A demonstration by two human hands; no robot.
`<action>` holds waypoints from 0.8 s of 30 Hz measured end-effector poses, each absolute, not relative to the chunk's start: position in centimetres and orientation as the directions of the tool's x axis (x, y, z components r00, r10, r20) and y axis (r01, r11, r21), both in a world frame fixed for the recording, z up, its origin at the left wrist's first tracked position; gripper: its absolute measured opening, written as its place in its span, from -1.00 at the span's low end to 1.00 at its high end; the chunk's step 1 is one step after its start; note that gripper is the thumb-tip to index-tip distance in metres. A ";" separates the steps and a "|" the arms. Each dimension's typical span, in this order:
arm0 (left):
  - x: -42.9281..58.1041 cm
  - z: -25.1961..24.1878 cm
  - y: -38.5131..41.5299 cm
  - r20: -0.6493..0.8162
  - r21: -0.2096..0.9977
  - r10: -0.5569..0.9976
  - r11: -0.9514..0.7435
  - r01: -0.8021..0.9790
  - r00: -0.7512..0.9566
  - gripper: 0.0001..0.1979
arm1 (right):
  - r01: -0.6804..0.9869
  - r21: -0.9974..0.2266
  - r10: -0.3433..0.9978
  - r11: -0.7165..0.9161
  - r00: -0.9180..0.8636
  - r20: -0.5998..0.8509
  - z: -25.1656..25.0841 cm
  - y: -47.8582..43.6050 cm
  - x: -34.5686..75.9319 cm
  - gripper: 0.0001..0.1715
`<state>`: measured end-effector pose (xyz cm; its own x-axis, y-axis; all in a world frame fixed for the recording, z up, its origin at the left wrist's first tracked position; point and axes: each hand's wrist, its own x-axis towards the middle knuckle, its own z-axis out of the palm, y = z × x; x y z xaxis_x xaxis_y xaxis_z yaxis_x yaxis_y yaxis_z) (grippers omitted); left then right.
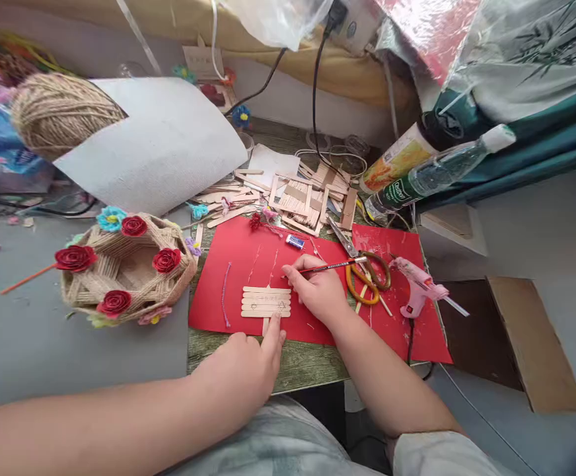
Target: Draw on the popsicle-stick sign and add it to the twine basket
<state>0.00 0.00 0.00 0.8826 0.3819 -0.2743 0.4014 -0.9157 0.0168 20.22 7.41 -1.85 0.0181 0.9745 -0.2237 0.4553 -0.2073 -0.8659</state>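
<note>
A small sign of craft sticks [253, 308] lies on red paper [213, 264], several sticks side by side with an upright stick below. Pencil marks show on it, including a star shape at its right end; the writing is too small to read. With the index finger stretched out, my left hand [241, 367] presses the sign's lower edge, its other fingers loosely curled. Closed around a dark pencil [332, 266], my right hand [320, 291] rests at the sign's right side. The pencil's tip is near the sign's upper right corner.
Scissors [367, 264] and a pink glue gun [419, 287] lie to the right. Loose craft sticks [298, 198] are piled behind, near a plastic bottle [436, 175]. At left stand a twine-wrapped basket [82, 291] with paper roses and a twine ball [65, 112].
</note>
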 end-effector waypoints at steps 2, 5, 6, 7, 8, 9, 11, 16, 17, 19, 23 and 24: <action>0.0 0.2 0.1 -0.273 0.053 0.386 -0.908 0.415 0.881 -0.35 | 0.460 -0.863 0.974 -0.209 0.019 -0.226 -1.7 7.4 20.3 -0.61; 0.0 0.3 0.1 -0.274 0.081 0.394 -0.900 0.429 0.878 -0.35 | 0.470 -0.858 0.974 -0.208 0.022 -0.225 -1.4 7.3 20.2 -0.63; 0.0 0.3 0.1 -0.276 0.083 0.395 -0.899 0.431 0.876 -0.36 | 0.474 -0.856 0.975 -0.207 0.025 -0.222 -1.3 7.3 20.2 -0.64; 0.0 0.3 0.0 -0.279 0.078 0.395 -0.899 0.431 0.875 -0.37 | 0.479 -0.854 0.975 -0.205 0.026 -0.219 -1.3 7.4 20.2 -0.65; 0.0 0.2 0.0 -0.282 0.067 0.393 -0.902 0.426 0.875 -0.38 | 0.484 -0.852 0.976 -0.200 0.028 -0.214 -1.2 7.4 20.1 -0.66; 0.0 0.2 0.0 -0.285 0.055 0.389 -0.906 0.420 0.876 -0.39 | 0.489 -0.850 0.978 -0.193 0.028 -0.206 -1.2 7.4 20.1 -0.66; 0.0 0.1 -0.1 -0.284 0.033 0.382 -0.913 0.407 0.879 -0.41 | 0.499 -0.850 0.983 -0.168 0.022 -0.182 -1.1 7.5 20.0 -0.68; -0.1 0.0 -0.1 -0.293 0.011 0.377 -0.918 0.397 0.879 -0.41 | 0.513 -0.849 0.990 -0.131 0.017 -0.142 -1.0 7.5 19.9 -0.71; -0.1 0.1 0.0 -0.297 0.012 0.376 -0.918 0.397 0.878 -0.40 | 0.517 -0.846 0.990 -0.130 0.017 -0.141 -1.0 7.4 19.9 -0.71; 0.0 0.1 0.0 -0.303 0.018 0.375 -0.917 0.399 0.876 -0.40 | 0.529 -0.839 0.990 -0.129 0.017 -0.141 -0.9 7.4 19.9 -0.70; 0.0 0.4 0.1 -0.293 0.046 0.383 -0.910 0.413 0.876 -0.41 | 0.548 -0.827 0.990 -0.129 0.016 -0.144 -1.0 7.4 20.1 -0.68; 0.0 0.4 0.1 -0.288 0.050 0.385 -0.908 0.416 0.877 -0.41 | 0.550 -0.825 0.990 -0.127 0.014 -0.143 -1.0 7.4 20.1 -0.68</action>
<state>0.03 0.13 0.40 0.8766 0.3854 -0.2881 0.4157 -0.9081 0.0499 20.09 7.40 -0.99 0.0135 0.9896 -0.1433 0.5503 -0.1270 -0.8253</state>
